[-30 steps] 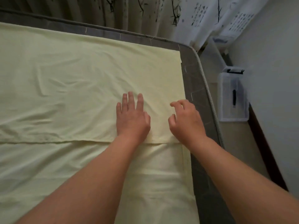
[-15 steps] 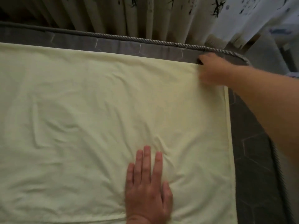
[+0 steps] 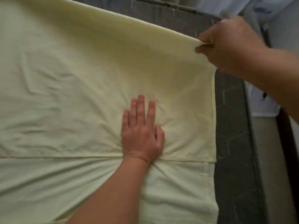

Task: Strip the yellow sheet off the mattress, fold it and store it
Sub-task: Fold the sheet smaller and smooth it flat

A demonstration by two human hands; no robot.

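Observation:
The pale yellow sheet (image 3: 64,88) lies folded in layers over the grey mattress (image 3: 233,143), with a hem line running across the lower middle. My left hand (image 3: 142,131) presses flat on the sheet near that hem, fingers straight, and creases fan out from under the palm. My right hand (image 3: 226,44) pinches the sheet's far right corner and holds it lifted off the mattress, so the far edge curls up toward me.
Bare grey mattress with a rope-like piped edge (image 3: 252,130) runs down the right side. Beyond it are a strip of floor (image 3: 271,175) and a clear plastic box (image 3: 265,104). Curtains hang past the far edge at the top right.
My right hand reached to the far right corner, took hold of it and lifted it back toward me. My left hand stayed pressed on the sheet near the hem.

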